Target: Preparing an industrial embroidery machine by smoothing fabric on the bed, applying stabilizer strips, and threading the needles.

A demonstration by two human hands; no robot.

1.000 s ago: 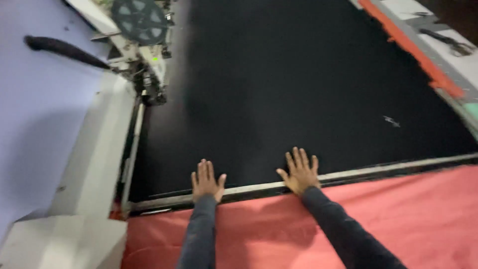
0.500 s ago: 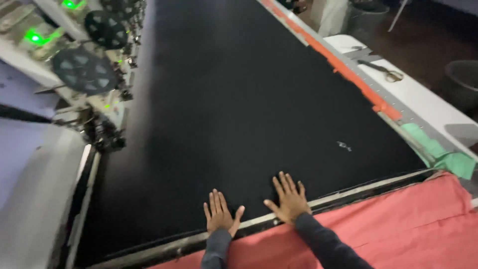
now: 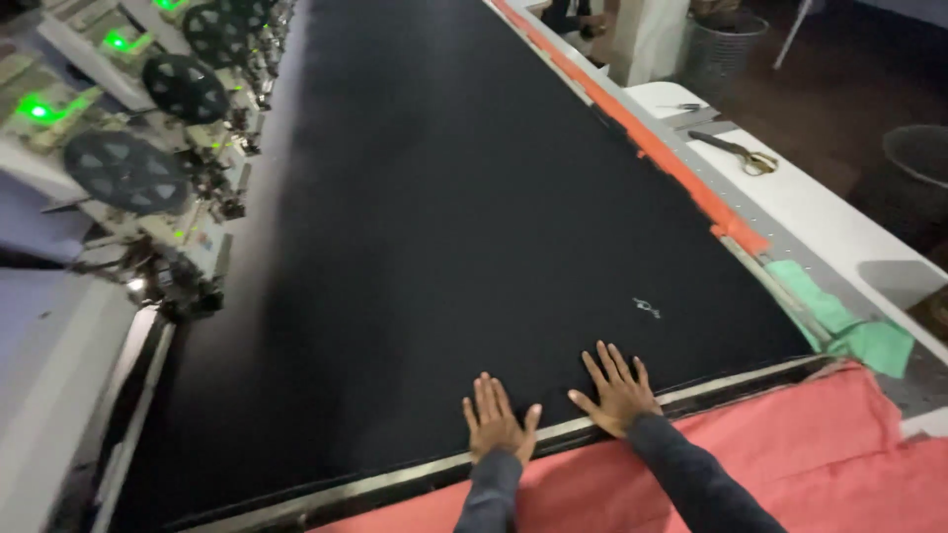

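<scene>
A long sheet of black fabric lies stretched over a wide machine bed. My left hand rests flat on its near edge with the fingers spread. Close beside it my right hand also presses flat on the black fabric, fingers apart. Both hands sit just above the metal frame bar that runs along the fabric's near edge. Neither hand holds anything. Red fabric lies under my forearms, on the near side of the bar.
A row of embroidery heads with dark round discs and green lights lines the left side. Along the right edge run an orange strip and a green scrap. Scissors lie on the white side table. A small white mark is on the black fabric.
The view has swung up and to the right, showing more of the long bed and side table. Both hands stay flat on the fabric's near edge, now slightly right of centre.
</scene>
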